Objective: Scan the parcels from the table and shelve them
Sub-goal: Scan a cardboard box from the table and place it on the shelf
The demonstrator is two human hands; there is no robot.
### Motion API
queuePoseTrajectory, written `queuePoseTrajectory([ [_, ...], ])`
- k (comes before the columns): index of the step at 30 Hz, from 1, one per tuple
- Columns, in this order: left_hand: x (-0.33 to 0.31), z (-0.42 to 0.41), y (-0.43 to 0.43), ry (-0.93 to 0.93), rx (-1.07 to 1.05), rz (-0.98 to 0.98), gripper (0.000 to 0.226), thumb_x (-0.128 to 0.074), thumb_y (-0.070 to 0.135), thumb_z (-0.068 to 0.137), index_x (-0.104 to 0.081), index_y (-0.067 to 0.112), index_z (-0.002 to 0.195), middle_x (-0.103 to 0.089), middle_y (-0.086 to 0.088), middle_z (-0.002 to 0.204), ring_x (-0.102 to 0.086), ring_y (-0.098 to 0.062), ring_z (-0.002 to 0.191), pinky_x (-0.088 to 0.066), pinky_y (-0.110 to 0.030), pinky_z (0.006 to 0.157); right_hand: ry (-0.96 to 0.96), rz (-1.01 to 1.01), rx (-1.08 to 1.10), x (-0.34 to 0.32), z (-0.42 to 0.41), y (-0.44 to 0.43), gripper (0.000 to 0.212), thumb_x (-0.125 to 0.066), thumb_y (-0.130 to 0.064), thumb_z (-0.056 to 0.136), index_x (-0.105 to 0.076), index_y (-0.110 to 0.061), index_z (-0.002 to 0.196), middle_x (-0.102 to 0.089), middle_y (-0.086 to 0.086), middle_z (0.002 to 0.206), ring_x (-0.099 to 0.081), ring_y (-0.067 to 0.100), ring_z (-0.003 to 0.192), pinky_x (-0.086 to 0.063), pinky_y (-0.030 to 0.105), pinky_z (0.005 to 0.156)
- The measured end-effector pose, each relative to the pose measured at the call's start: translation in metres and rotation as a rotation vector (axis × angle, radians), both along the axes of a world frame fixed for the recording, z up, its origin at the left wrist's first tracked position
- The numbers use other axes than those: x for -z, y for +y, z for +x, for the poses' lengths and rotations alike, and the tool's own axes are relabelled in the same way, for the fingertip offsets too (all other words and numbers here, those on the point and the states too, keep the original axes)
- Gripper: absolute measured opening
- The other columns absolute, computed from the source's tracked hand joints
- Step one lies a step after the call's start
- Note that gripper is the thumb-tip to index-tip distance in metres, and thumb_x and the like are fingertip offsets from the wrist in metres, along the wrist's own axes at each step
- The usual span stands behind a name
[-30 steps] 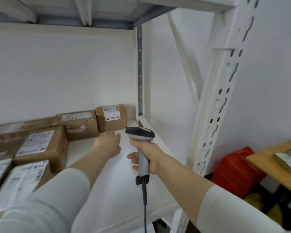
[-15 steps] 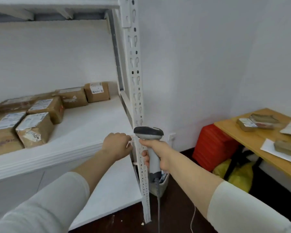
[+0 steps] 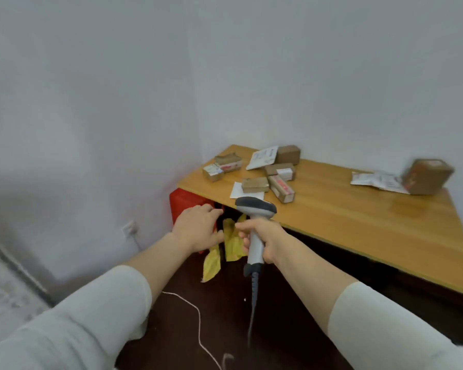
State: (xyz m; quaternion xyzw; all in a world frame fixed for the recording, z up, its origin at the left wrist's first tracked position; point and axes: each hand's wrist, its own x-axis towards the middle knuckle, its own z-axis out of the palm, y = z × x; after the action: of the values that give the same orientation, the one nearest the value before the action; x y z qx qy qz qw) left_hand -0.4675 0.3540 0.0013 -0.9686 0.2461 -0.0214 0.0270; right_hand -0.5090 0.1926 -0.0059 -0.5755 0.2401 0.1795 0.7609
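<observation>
Room: pale walls meet in a corner beyond both hands, with a dark floor (image 3: pixel 225 321) beneath them.
Sleeves: 2 white sleeves reach in from the bottom edge, forearms bare.
Floor: a thin white cord (image 3: pixel 198 319) trails below and between the arms.
Left hand (image 3: pixel 198 227): palm down, fingers loosely bent, holding nothing, just left of the right hand.
Right hand (image 3: pixel 265 240): fingers wrapped round the handle of a grey barcode scanner (image 3: pixel 255 210), its dark head above the fist and pointing left.
Cable: the scanner's cable (image 3: pixel 254 295) hangs straight down from the grip.
Behind the hands: a yellow bag (image 3: pixel 231 241) shows between them, and a red crate (image 3: pixel 187 204) sits behind the left hand's fingers, under the table corner.
Wall socket (image 3: pixel 130 228): left of the left hand, low on the wall.
Table (image 3: pixel 358 222): wooden, running from just beyond the scanner head away to the right.
Parcels (image 3: pixel 254 184): small brown labelled boxes and white mailers lie clustered on the tabletop just beyond the scanner.
Far right: a larger brown box (image 3: pixel 426 176), blurred, stands well right of the right hand beside white pouches (image 3: pixel 377 178).
</observation>
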Motion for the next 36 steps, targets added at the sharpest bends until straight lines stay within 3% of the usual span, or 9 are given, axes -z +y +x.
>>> queuePoseTrajectory([
  [5,0.004,0.056,-0.108,0.045,0.221,-0.023,0.067,-0.049,0.051,0.089,-0.032,0.02,0.147,-0.046,-0.005,0.136,-0.046,-0.024,0.123,-0.044,-0.036,0.091,0.062,-0.088,0.286,0.002,0.018,-0.098,0.02,-0.066,-0.003,0.087,-0.058,-0.004,0.068,-0.054,0.003,0.048,-0.047,0.011,0.039,-0.046,0.028,0.057],
  [14,0.004,0.151,-0.243,0.146,0.462,-0.047,0.07,-0.05,0.05,0.091,-0.027,0.02,0.15,-0.042,-0.006,0.142,-0.043,-0.024,0.128,-0.044,-0.039,0.097,0.102,-0.059,0.722,-0.003,0.064,-0.219,0.008,-0.063,0.007,0.084,-0.06,0.0,0.084,-0.054,0.006,0.048,-0.049,0.013,0.037,-0.049,0.023,0.043],
  [19,0.008,0.178,-0.309,0.182,0.579,-0.052,0.067,-0.05,0.048,0.091,-0.03,0.018,0.148,-0.041,-0.007,0.145,-0.041,-0.025,0.131,-0.04,-0.037,0.102,0.086,-0.089,0.916,0.0,0.07,-0.272,0.012,-0.059,0.008,0.084,-0.057,0.0,0.076,-0.059,0.012,0.065,-0.05,0.015,0.044,-0.049,0.028,0.051],
  [23,0.015,0.195,-0.366,0.211,0.641,-0.051,0.067,-0.052,0.045,0.091,-0.032,0.017,0.148,-0.042,-0.008,0.144,-0.041,-0.026,0.131,-0.04,-0.038,0.102,0.047,-0.114,1.056,0.005,0.074,-0.321,0.016,-0.06,0.009,0.082,-0.055,-0.005,0.076,-0.06,0.013,0.068,-0.05,0.016,0.045,-0.047,0.028,0.053],
  [31,0.034,0.235,-0.515,0.197,0.615,-0.015,0.064,-0.055,0.046,0.088,-0.038,0.018,0.143,-0.046,-0.006,0.137,-0.047,-0.025,0.123,-0.045,-0.039,0.096,-0.031,-0.048,1.185,0.035,0.106,-0.46,0.021,-0.058,0.013,0.079,-0.053,-0.007,0.083,-0.058,0.014,0.069,-0.046,0.017,0.047,-0.044,0.027,0.052],
  [36,0.05,0.259,-0.655,0.245,0.544,-0.047,0.066,-0.057,0.047,0.087,-0.038,0.019,0.144,-0.04,-0.004,0.143,-0.038,-0.022,0.132,-0.039,-0.037,0.1,-0.031,0.02,1.151,0.055,0.133,-0.585,0.027,-0.061,0.012,0.078,-0.054,-0.008,0.094,-0.056,0.014,0.071,-0.045,0.016,0.044,-0.044,0.026,0.05],
])
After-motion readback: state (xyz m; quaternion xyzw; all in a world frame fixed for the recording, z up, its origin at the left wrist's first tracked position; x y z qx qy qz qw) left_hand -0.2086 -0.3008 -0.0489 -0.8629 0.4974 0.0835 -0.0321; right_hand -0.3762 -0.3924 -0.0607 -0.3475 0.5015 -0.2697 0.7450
